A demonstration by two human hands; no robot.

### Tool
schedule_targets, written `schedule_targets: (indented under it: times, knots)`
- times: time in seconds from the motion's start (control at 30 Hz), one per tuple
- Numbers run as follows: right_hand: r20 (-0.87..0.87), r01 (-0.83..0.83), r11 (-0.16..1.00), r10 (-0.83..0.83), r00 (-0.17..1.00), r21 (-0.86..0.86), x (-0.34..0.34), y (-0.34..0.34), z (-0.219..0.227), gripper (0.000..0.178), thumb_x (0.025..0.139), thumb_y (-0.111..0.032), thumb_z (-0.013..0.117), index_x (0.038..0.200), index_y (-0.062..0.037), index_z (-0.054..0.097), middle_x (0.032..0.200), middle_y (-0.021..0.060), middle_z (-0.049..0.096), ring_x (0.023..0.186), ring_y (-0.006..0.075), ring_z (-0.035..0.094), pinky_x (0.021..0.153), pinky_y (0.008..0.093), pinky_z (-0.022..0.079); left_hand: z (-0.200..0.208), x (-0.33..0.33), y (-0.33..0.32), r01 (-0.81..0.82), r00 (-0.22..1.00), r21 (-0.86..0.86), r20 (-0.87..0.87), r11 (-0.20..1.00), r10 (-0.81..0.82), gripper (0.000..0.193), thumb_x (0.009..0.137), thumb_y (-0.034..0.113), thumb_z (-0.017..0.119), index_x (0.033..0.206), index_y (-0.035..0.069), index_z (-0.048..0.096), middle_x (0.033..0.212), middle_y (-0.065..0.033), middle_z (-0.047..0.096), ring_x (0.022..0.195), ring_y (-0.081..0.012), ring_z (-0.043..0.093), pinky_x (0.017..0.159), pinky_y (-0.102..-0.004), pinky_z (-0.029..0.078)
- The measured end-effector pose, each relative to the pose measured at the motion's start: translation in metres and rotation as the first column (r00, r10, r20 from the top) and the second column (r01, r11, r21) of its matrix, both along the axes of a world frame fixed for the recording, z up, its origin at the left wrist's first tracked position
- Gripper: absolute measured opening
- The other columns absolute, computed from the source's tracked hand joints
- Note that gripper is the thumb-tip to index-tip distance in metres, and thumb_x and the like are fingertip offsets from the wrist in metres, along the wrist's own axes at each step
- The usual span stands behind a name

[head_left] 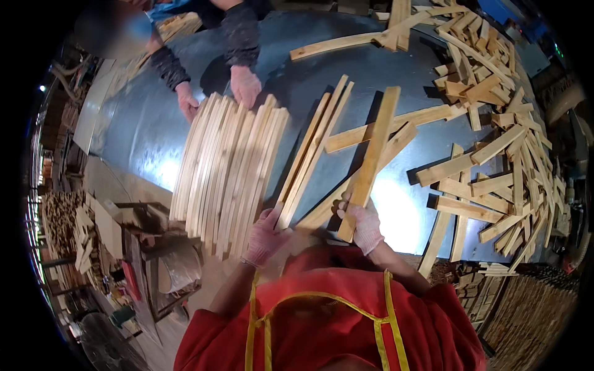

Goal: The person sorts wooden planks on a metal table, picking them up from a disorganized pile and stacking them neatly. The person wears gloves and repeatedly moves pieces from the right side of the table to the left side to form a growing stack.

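Note:
My left hand (pixel 266 238), in a pale work glove, is closed at the near end of a small bunch of wooden strips (pixel 317 151) that lie side by side on the metal table. In my right hand (pixel 364 226), also gloved, is the near end of a single wooden slat (pixel 377 148), its far end pointing away from me. Under and beside this slat lie other loose slats (pixel 390 130), one slanting toward my front. Left of my left hand, a row of strips (pixel 229 167) stands packed closely together, jutting past the table's near edge.
Across the table (pixel 272 43), a co-worker's gloved hands (pixel 245 85) touch the far ends of the packed row. A large jumbled pile of slats (pixel 495 86) covers the table's right side. Stacked wood (pixel 526 315) stands below at right; a wooden stand (pixel 145 266) is at lower left.

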State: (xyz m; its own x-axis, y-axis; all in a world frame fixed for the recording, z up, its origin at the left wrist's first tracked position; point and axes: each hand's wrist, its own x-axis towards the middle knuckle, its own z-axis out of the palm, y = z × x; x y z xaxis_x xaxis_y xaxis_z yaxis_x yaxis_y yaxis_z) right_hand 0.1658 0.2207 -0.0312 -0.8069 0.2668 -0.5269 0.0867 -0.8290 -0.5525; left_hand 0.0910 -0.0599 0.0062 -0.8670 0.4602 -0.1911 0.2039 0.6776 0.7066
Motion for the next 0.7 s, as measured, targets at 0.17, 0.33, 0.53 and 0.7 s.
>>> schedule_targets:
  times: [0.17, 0.33, 0.53, 0.7]
  knots:
    - [0.231, -0.398, 0.915, 0.374, 0.898, 0.064, -0.004, -0.032, 0.012, 0.04, 0.094, -0.002, 0.068, 0.133, -0.002, 0.06, 0.109, 0.0091, 0.07, 0.1, 0.0254, 0.071, 0.089, 0.0417, 0.061, 0.014, 0.017, -0.006, -0.06, 0.991, -0.336, 0.09, 0.94, 0.095, 0.082, 0.086, 0.026, 0.072, 0.157, 0.01, 0.033, 0.123, -0.0303, 0.064, 0.116, -0.0481, 0.065, 0.094, -0.0528, 0.058]
    - [0.243, -0.454, 0.7, 0.386, 0.89, 0.551, -0.027, 0.037, 0.023, 0.027, 0.101, -0.014, 0.064, 0.125, -0.0019, 0.066, 0.104, 0.0064, 0.071, 0.091, 0.0225, 0.069, 0.082, 0.0375, 0.059, 0.025, -0.023, 0.031, -0.011, 0.998, -0.402, -0.067, 0.916, -0.018, 0.099, 0.081, 0.043, 0.078, 0.161, 0.01, 0.03, 0.135, -0.0234, 0.058, 0.108, -0.0411, 0.068, 0.088, -0.0522, 0.057]
    - [-0.391, 0.304, 0.799, -0.094, 0.916, 0.518, -0.163, 0.254, 0.167, 0.032, 0.104, -0.026, 0.064, 0.129, -0.0059, 0.064, 0.111, 0.0093, 0.068, 0.101, 0.0191, 0.067, 0.095, 0.0349, 0.053, -0.01, -0.051, 0.053, -0.114, 0.982, -0.433, -0.188, 0.894, 0.034, 0.092, 0.083, 0.034, 0.077, 0.159, 0.01, 0.033, 0.124, -0.017, 0.061, 0.103, -0.0355, 0.069, 0.086, -0.0467, 0.057]
    - [0.322, -0.212, -0.367, 0.269, 0.908, 0.906, -0.114, 0.2, 0.062, 0.054, 0.089, -0.023, 0.075, 0.138, -0.0067, 0.059, 0.13, 0.0162, 0.065, 0.12, 0.035, 0.063, 0.11, 0.0405, 0.048, -0.019, -0.028, 0.013, -0.296, 0.879, -0.495, -0.475, 0.817, 0.03, 0.071, 0.077, 0.026, 0.075, 0.142, 0.01, 0.051, 0.128, -0.0129, 0.058, 0.123, -0.033, 0.056, 0.103, -0.0521, 0.045]
